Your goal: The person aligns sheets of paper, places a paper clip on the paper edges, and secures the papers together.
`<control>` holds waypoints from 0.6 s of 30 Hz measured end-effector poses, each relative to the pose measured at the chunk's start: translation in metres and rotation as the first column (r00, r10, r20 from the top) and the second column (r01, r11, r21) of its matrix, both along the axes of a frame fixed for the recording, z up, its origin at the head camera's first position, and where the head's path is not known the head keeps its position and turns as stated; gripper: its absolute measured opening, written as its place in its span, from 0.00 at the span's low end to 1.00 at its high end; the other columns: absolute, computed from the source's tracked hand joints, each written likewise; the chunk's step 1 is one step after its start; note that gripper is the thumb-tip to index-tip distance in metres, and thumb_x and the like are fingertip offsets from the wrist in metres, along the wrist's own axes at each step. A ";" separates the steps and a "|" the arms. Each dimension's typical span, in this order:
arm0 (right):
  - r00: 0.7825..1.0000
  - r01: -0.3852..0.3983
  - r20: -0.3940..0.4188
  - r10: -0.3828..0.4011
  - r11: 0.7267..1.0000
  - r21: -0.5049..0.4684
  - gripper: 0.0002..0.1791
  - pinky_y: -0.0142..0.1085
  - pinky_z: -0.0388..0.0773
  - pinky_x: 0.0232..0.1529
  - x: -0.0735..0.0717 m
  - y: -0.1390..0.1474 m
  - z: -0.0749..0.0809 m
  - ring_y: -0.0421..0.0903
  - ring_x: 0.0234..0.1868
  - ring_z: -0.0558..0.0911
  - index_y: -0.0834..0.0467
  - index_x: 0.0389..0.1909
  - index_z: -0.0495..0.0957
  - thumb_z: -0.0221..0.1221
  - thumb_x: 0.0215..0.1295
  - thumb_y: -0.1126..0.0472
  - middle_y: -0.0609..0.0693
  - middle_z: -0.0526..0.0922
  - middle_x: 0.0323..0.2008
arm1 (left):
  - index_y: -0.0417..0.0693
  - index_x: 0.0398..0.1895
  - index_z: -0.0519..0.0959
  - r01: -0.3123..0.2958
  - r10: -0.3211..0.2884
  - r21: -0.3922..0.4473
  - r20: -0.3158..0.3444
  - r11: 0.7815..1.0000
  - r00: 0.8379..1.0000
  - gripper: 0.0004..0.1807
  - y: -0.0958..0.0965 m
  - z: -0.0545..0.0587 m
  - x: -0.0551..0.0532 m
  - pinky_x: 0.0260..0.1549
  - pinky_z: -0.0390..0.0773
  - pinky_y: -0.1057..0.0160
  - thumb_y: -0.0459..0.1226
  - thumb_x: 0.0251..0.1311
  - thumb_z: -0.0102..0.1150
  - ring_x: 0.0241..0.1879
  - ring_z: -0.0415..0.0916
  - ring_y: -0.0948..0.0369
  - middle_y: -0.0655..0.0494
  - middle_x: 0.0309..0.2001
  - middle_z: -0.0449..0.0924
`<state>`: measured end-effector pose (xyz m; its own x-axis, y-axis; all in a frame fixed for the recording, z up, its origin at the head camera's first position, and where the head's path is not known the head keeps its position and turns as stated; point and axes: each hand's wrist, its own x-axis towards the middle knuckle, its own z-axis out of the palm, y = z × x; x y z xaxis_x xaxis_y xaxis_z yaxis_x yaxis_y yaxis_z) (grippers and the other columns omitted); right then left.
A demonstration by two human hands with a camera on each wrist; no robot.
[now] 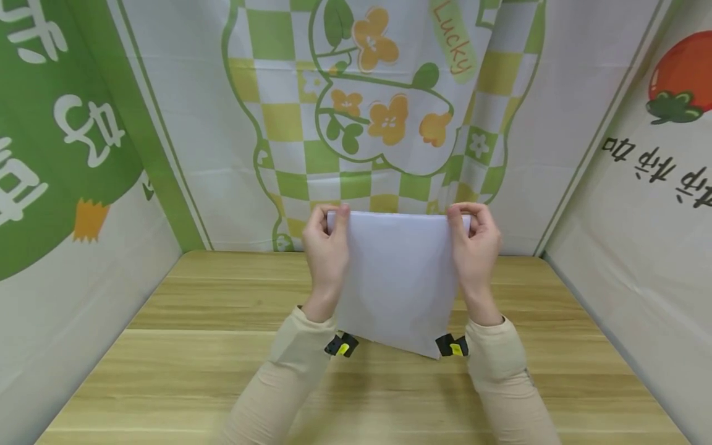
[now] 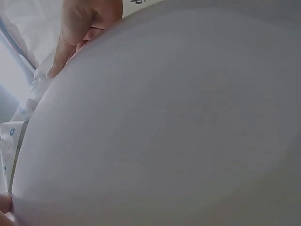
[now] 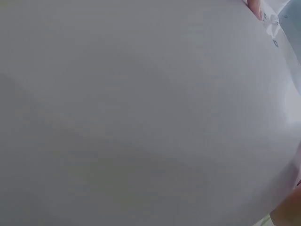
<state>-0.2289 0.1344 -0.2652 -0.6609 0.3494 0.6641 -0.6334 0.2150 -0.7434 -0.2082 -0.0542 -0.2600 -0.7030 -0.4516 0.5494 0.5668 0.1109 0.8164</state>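
Note:
Both hands hold up a white sheet of paper (image 1: 397,278) by its two top corners, above the wooden table. At the upper left corner my left hand (image 1: 327,253) pinches the edge between thumb and curled fingers. My right hand (image 1: 477,250) does the same at the upper right corner. The sheet hangs down between the forearms, its lower edge slanting down toward the right. In the left wrist view the paper (image 2: 164,117) fills most of the picture, with the right hand (image 2: 89,21) at its far edge. The right wrist view is almost all paper (image 3: 141,103).
Below the hands spreads a wood-grain table (image 1: 211,358). Printed cloth walls stand at the back (image 1: 189,93), left (image 1: 61,321) and right (image 1: 639,247). A small black mount with a yellow tab (image 1: 342,346) sits at each wrist.

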 end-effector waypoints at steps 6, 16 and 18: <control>0.995 -0.085 0.047 0.084 0.996 0.014 0.14 0.24 0.70 0.20 -0.001 0.003 -0.004 0.32 0.19 0.72 0.73 0.37 0.76 0.65 0.57 0.67 0.36 0.77 0.21 | 0.27 0.34 0.75 0.006 -0.006 0.013 -0.029 1.000 1.000 0.12 0.000 0.004 -0.002 0.18 0.57 0.73 0.33 0.63 0.56 0.16 0.54 0.70 0.56 0.16 0.59; 0.994 -0.109 -0.009 0.109 0.994 -0.027 0.13 0.25 0.69 0.22 -0.012 0.003 -0.018 0.33 0.22 0.73 0.74 0.37 0.75 0.65 0.56 0.68 0.37 0.78 0.24 | 0.28 0.35 0.77 0.011 -0.011 0.004 -0.006 1.000 1.000 0.10 0.003 -0.002 -0.006 0.18 0.57 0.73 0.32 0.64 0.56 0.16 0.55 0.70 0.44 0.18 0.69; 0.994 -0.113 -0.007 0.113 0.993 -0.044 0.14 0.25 0.69 0.23 -0.014 0.003 -0.021 0.34 0.23 0.73 0.75 0.38 0.75 0.65 0.56 0.69 0.37 0.78 0.25 | 0.29 0.36 0.77 0.023 -0.023 0.001 0.007 1.000 1.000 0.10 0.003 -0.004 -0.007 0.19 0.59 0.73 0.33 0.65 0.55 0.18 0.59 0.69 0.38 0.24 0.76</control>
